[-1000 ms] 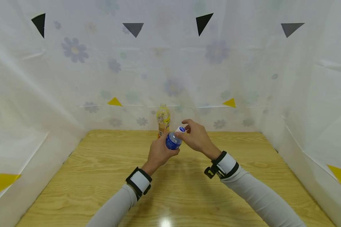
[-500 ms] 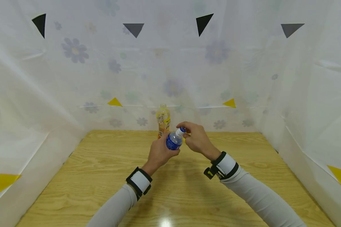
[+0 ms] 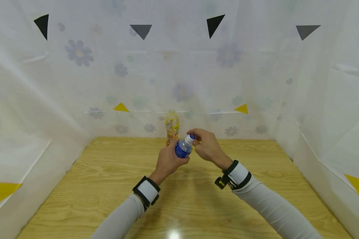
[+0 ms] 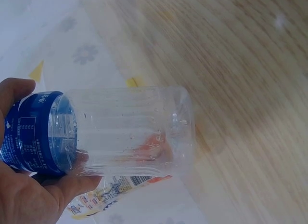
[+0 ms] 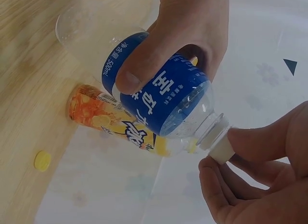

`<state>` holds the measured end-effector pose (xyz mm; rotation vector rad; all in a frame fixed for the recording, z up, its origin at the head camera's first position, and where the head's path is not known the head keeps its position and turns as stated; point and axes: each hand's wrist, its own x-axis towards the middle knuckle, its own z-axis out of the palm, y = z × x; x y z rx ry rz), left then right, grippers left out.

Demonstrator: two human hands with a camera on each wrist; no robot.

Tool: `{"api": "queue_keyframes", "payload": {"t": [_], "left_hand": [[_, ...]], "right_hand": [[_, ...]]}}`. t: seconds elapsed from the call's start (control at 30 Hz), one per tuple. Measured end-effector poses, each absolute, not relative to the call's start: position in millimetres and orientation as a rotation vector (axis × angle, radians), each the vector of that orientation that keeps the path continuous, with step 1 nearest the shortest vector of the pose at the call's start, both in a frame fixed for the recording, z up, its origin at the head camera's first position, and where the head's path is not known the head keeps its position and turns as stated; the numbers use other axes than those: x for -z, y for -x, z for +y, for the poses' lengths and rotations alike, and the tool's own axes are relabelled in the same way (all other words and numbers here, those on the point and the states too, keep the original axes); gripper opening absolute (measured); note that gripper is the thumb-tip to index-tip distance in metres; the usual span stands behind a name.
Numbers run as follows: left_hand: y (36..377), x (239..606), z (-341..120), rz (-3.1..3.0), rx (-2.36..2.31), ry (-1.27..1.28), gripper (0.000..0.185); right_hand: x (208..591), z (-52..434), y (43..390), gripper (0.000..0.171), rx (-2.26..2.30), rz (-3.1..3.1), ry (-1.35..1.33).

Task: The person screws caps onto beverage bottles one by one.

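My left hand [image 3: 169,159] grips a clear plastic drink bottle [image 3: 183,149] with a blue label round its upper half. The bottle is tilted, its neck up and to the right. Its lower part looks nearly empty in the left wrist view. On the neck is a white cap [image 5: 222,148], which shows a blue top in the head view. Thumb and fingers of my right hand [image 3: 207,146] pinch this cap. Behind the left hand stands a second bottle [image 3: 172,124] with a yellow and orange label; its open mouth shows no cap.
A loose yellow cap [image 5: 42,160] lies on the wooden table [image 3: 107,179] near the second bottle. White flower-print sheeting [image 3: 179,66] hangs behind the table and along both sides, with black, grey and yellow triangles on it.
My right fingers have come down from a raised, spread position and closed on the white cap, with the thumb shifting lower. The left hand and its bottle stay almost still.
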<state>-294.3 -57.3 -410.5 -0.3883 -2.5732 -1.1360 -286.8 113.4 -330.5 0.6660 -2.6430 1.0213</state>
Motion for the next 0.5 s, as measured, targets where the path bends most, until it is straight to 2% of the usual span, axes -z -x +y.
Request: {"api": "queue_keyframes", "payload": {"t": [0.33,0.5], "left_hand": [[293.4,408.8,-57.9,-2.562,1.153,0.39,0.069],[292.7,410.2,-58.1,-2.565,1.152,0.395,0.068]], "right_hand": [[331.2,113.9,289.1,0.025,-1.03,-2.625,-0.58],[333.7,115.1,289.9,0.025,-1.061,-2.631,-0.549]]}}
